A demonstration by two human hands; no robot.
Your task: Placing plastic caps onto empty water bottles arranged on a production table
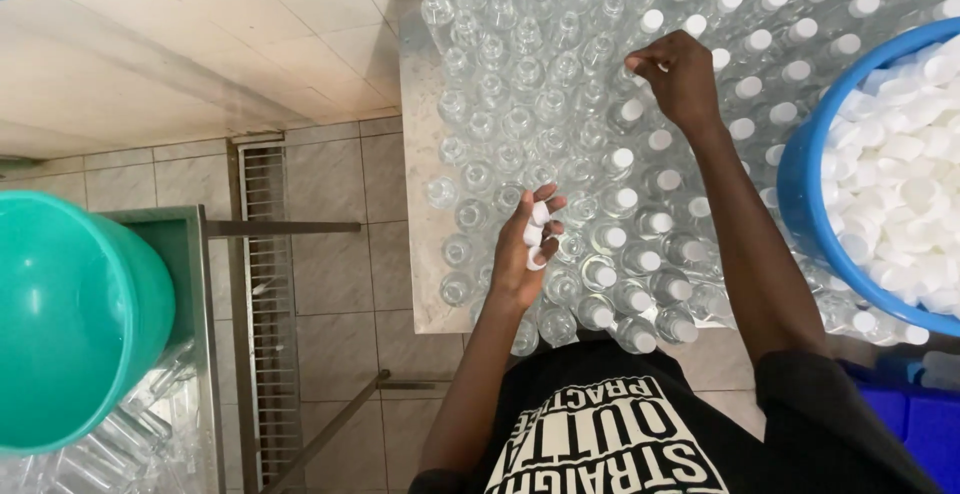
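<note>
I see my right hand point(680, 74) with fingers pinched together on a white cap point(661, 67), pressed down over one of the clear bottles point(560, 104) near the middle of the steel table point(420, 154). My left hand point(525, 249) hovers nearer the table's front edge, fingers curled around several spare caps point(537, 234), just above the open bottles. Off the table's right end sits a blue tub point(800, 184) heaped with caps; a green basin point(70, 324) lies well left.
</note>
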